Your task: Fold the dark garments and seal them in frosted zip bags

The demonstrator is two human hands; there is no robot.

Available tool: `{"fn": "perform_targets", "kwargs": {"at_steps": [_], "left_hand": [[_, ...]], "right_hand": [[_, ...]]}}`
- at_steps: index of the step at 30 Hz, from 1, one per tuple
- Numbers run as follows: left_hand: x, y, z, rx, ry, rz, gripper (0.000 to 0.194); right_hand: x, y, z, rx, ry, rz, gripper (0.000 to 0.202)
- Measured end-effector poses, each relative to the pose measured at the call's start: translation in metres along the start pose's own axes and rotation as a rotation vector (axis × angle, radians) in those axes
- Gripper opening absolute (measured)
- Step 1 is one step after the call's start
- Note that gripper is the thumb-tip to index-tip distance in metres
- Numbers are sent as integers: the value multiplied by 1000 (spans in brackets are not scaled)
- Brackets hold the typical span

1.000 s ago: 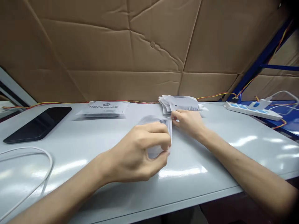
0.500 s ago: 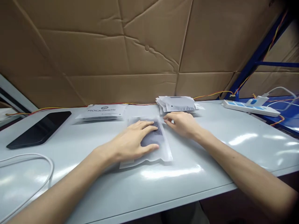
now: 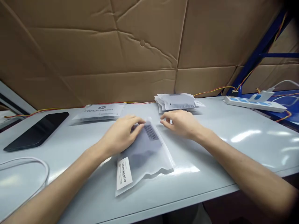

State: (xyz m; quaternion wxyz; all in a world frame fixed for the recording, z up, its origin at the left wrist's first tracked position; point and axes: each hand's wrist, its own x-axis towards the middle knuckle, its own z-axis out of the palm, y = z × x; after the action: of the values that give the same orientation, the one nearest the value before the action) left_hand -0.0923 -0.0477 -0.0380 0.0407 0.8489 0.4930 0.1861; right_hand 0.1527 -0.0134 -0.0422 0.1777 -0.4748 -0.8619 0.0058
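Note:
A frosted plastic bag (image 3: 149, 155) with a dark item inside lies on the grey table, a white barcode label at its near left corner and dark printed text toward its far end. My left hand (image 3: 125, 132) pinches the far left part of this bag between thumb and fingers. Just right of the bag, my right hand (image 3: 178, 123) hovers over or rests on the table, fingers curled and a little apart, holding nothing. Behind it sits a stack of similar bags (image 3: 178, 101). Bags printed ROCKBROS (image 3: 100, 111) lie at the back left.
At the left lie a black phone-like device (image 3: 37, 130) and a white cable (image 3: 44, 165). A white power strip (image 3: 257, 103) with a plug is at the back right. Cardboard (image 3: 140, 59) stands behind the table (image 3: 198, 186), beside a blue frame (image 3: 259, 53).
My left hand has gone from lying spread on the bag to pinching its far left part. The bag has turned and come nearer, showing its barcode label. The view has shifted slightly.

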Motion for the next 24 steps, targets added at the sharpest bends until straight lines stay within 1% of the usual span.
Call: {"fn": "perform_targets", "kwargs": {"at_steps": [2,5,7,9,12,14,15,17,18,19,20,21,22,23,24], "left_hand": [[1,-7,2,110,43,-80,36],[2,-17,3,220,13,-196,39],[3,-21,3,219,-13,-215,37],[4,-22,1,189,-2,-199,31],[7,-20,-9,147,27,-189,24],[9,-23,-22,102,63,-226,24],[10,-27,-30,70,105,-271,24],[11,-44,-47,28,173,-383,24],[10,-57,-55,35,255,-461,25],[9,-72,-61,40,342,-538,26],[7,-90,-66,37,395,-589,28],[5,-108,-70,48,473,-627,28],[2,-126,-72,65,528,-630,26],[-1,-142,-73,82,556,-629,22],[-4,-156,-72,88,556,-611,20]], "right_hand": [[0,-1,0,-6,-6,0,22],[0,0,0,-13,-16,-5,22],[-1,0,0,-25,-21,-5,23],[-1,1,0,-36,-30,3,24],[0,2,-1,-33,-15,19,22],[1,4,-4,-19,43,34,22],[1,6,-5,-12,80,48,23],[2,13,-9,-2,173,80,24],[3,18,-10,0,221,96,24],[4,24,-12,-2,263,112,24],[5,30,-13,-7,294,127,24],[6,37,-14,-15,321,142,23],[8,44,-14,-26,338,157,23],[9,51,-14,-42,345,173,23],[10,57,-13,-55,344,191,25]]}}
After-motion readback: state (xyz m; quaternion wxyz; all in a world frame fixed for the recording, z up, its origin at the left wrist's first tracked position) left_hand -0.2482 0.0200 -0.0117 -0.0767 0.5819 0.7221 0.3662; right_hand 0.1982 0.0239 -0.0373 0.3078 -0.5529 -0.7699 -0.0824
